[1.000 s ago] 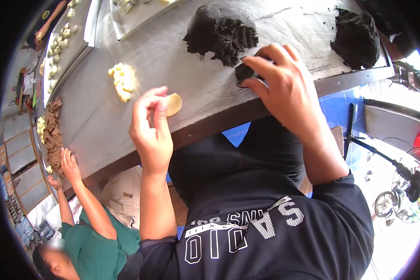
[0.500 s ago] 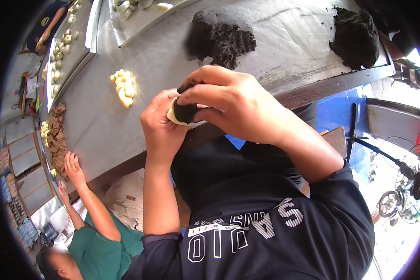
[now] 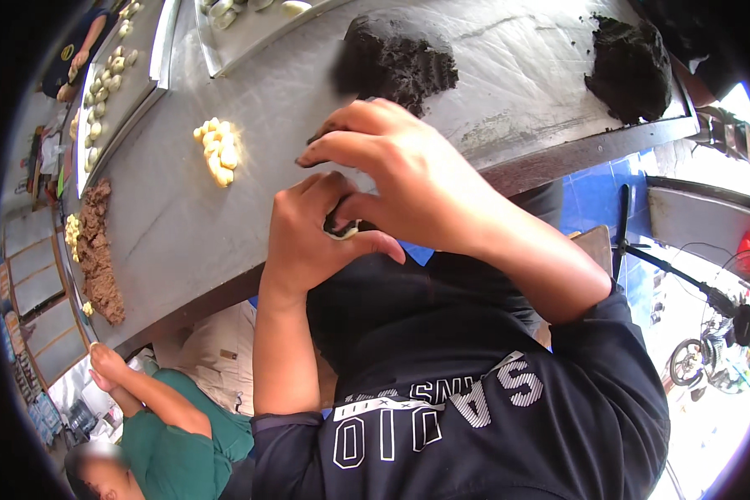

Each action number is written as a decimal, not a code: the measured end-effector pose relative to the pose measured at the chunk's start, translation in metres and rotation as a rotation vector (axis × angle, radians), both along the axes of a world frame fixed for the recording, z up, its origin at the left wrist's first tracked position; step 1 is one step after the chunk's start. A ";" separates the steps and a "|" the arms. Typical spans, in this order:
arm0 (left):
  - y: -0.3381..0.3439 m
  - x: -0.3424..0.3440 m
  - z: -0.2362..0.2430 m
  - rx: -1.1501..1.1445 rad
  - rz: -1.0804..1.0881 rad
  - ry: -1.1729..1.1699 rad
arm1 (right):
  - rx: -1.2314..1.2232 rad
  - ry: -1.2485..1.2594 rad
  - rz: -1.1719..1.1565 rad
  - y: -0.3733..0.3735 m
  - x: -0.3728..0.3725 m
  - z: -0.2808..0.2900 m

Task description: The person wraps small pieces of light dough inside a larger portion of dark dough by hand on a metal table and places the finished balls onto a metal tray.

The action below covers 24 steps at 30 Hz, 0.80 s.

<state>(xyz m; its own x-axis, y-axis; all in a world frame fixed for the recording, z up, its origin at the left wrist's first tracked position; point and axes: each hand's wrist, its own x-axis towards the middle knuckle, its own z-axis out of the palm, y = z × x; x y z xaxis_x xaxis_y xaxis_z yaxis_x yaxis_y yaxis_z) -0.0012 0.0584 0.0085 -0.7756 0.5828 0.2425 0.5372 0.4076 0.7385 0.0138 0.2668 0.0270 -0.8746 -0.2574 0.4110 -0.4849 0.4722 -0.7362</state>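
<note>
My left hand (image 3: 302, 229) is curled around a small piece of pale dough with dark filling (image 3: 342, 232). Only a dark patch and a thin pale rim of it show between the fingers and thumb. My right hand (image 3: 421, 179) reaches over from the right, its thumb pressing into the filling. Its other fingers are spread apart above my left hand, with dark smears at the tips. Beyond the hands, a large crumbly mass of dark filling (image 3: 400, 67) lies on the metal table (image 3: 171, 217). A cluster of pale dough pieces (image 3: 219, 152) sits to the left.
Trays of shaped dough pieces (image 3: 97, 108) stand along the far left. A brown mass of filling (image 3: 100, 258) lies near the left table end, beside a co-worker in green (image 3: 179, 433). Another dark mass (image 3: 631, 71) is at the right edge; a black stand (image 3: 683, 279) stands beyond.
My left hand has closed around the dough, and my right fingers have lifted off while the thumb presses in. The co-worker's hands have left the brown mass and come together.
</note>
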 end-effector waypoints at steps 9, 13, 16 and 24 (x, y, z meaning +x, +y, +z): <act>-0.010 -0.004 -0.004 0.357 0.003 -0.340 | 0.286 -0.002 -0.154 0.057 0.021 0.016; -0.004 -0.006 0.001 0.632 0.157 -0.681 | 0.425 0.041 -0.120 0.068 0.015 -0.005; -0.009 -0.008 -0.001 0.674 -0.059 -0.633 | 0.449 0.229 -0.206 0.058 -0.004 0.005; -0.005 -0.005 -0.006 0.642 0.080 -0.669 | 0.596 0.296 -0.164 0.054 -0.026 0.001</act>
<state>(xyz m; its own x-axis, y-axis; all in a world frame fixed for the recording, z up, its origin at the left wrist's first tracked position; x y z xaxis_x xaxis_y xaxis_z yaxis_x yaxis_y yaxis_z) -0.0066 0.0530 0.0025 -0.9025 0.4306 -0.0121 -0.0938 -0.1690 0.9811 -0.0123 0.3212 0.0281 -0.7941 -0.3874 0.4684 -0.5131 0.8403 -0.1748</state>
